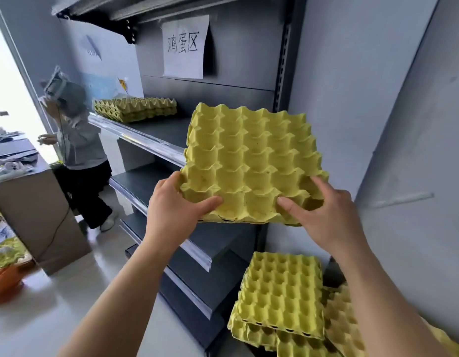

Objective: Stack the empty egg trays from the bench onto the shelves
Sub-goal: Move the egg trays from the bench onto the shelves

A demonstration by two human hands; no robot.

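— Held where, at the moment?

— Mid-frame, in front of the grey shelf (pixel 156 130), raised off everything: one yellow egg tray (pixel 251 161), cups up, tilted slightly toward the camera. Left hand (pixel 177 202) clamped on the near left corner, thumb on top and fingers (pixel 210 203) curled under the edge; right hand (pixel 323 212) pinching the near right corner the same way.

— Hard to handle?

— Probably not. Looks like moulded pulp: light, fairly stiff, rough enough not to slip. Likely to crease or tear if squeezed at one thin corner, so best kept supported from beneath along the rim, two-handed as now.

— Going where?

— Presumably onto the shelf stack (pixel 135 109) in the upper left of the frame, or beside it on bare shelf. Needs levelling first so the cups nest.

— Much left?

— Plenty, by the look of it: more trays piled (pixel 280 292) at lower right, overlapping untidily. Bench beneath them hidden.
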